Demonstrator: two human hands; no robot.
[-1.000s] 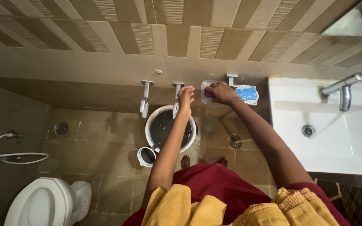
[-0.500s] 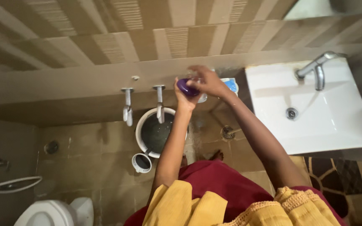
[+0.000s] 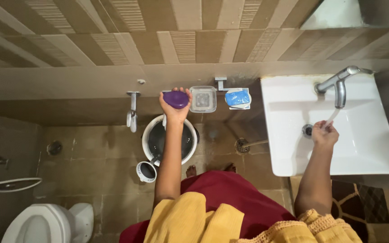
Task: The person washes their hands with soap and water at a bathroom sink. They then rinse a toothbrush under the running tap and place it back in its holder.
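Right hand has left the soap for the tap stream | left hand (image 3: 174, 108) fingers grip smooth purple oval soap (image 3: 176, 98) above round bucket (image 3: 147, 137) | clear square dish (image 3: 203, 99) | right hand (image 3: 324, 134) loosely curled, empty, over glossy white basin (image 3: 289, 148)

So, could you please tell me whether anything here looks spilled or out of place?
Nothing looks damaged. The floor beside the bucket shows a wet sheen. The left hand holds a purple soap bar; the right hand is under the running tap.

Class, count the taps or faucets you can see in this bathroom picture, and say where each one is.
3: one wall tap left of the bucket, one behind the left hand above it, mostly hidden, and the basin faucet.
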